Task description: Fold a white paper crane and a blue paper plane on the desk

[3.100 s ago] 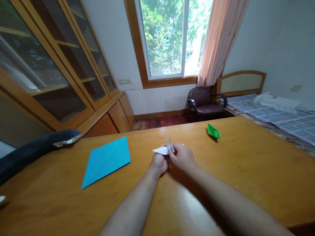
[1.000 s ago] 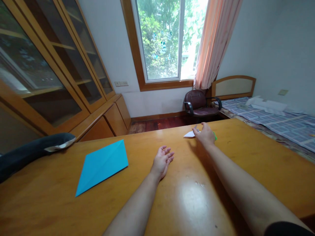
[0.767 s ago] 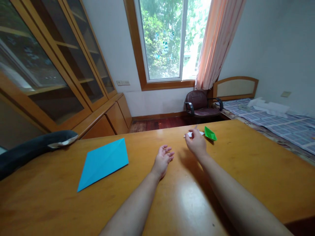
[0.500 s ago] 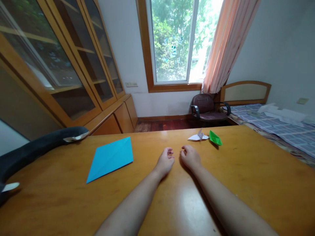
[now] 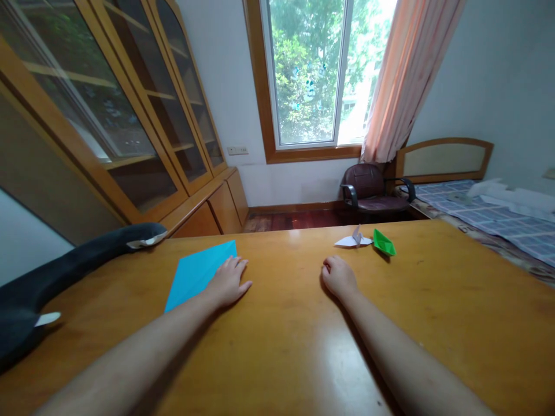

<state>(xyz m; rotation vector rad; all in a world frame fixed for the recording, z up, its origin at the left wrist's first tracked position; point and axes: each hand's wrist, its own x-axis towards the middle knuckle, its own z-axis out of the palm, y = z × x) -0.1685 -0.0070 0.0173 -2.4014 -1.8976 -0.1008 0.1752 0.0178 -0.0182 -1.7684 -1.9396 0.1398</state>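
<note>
A sheet of blue paper [image 5: 194, 270] with a faint diagonal crease lies at the left of the wooden table [image 5: 277, 352]. Over its right side rests my left hand [image 5: 228, 282], fingers spread and palm down, hiding that part of the sheet; whether it presses on it I cannot tell. My right hand [image 5: 340, 278] lies on the table right of centre, its fingers curled in with nothing seen in them. Beyond that hand sit a white folded paper crane [image 5: 348, 241] and, beside it, a green folded paper boat [image 5: 384, 244].
A dark plush toy [image 5: 82, 257] with pale patches stretches along the table's left end. Behind the table's far edge stand a glass-fronted cabinet [image 5: 176, 199], a maroon armchair [image 5: 366, 186] and a bed [image 5: 511, 216] with a checked cover.
My left hand has moved left from mid-table onto the blue paper, and its fingers have opened out. My right hand stays in place, its fingers curled a little tighter. The view has shifted slightly left.
</note>
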